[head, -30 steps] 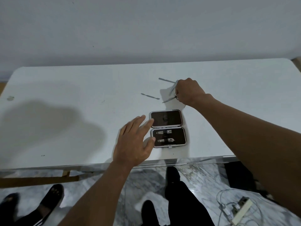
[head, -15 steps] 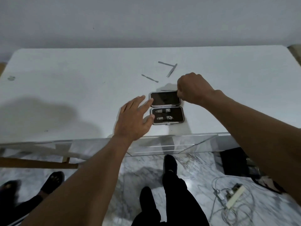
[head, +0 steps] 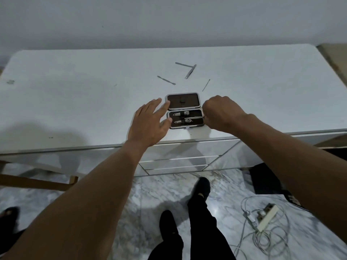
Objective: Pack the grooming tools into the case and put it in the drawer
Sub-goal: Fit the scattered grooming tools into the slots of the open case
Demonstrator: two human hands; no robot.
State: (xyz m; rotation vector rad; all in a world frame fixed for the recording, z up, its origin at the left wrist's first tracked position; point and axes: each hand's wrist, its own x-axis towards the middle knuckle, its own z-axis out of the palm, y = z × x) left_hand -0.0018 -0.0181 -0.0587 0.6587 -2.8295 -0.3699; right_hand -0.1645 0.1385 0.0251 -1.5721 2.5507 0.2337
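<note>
A small case (head: 182,94) lies open near the front edge of the white desk (head: 75,94). Its far half is empty, and two silver clippers (head: 181,117) are strapped in its near half. My left hand (head: 150,121) is spread flat, fingertips against the case's left edge. Closed in a fist at the case's right edge, my right hand (head: 221,113) holds a thin metal tool (head: 196,118) that reaches over the near half. Loose on the desk behind the case are tweezers (head: 190,71), a flat file (head: 182,64), a cuticle pusher (head: 166,80) and a thin pick (head: 206,85).
Shut drawer fronts (head: 180,159) sit under the desk's front edge, right below the case. My legs (head: 199,212) stand on the marble floor. A power strip with tangled cables (head: 264,218) lies at the right, and a wooden frame (head: 37,182) at the left.
My right hand has come back from the loose tools to the case's right edge, fist closed on a thin tool. The left hand stayed at the case's left edge.
</note>
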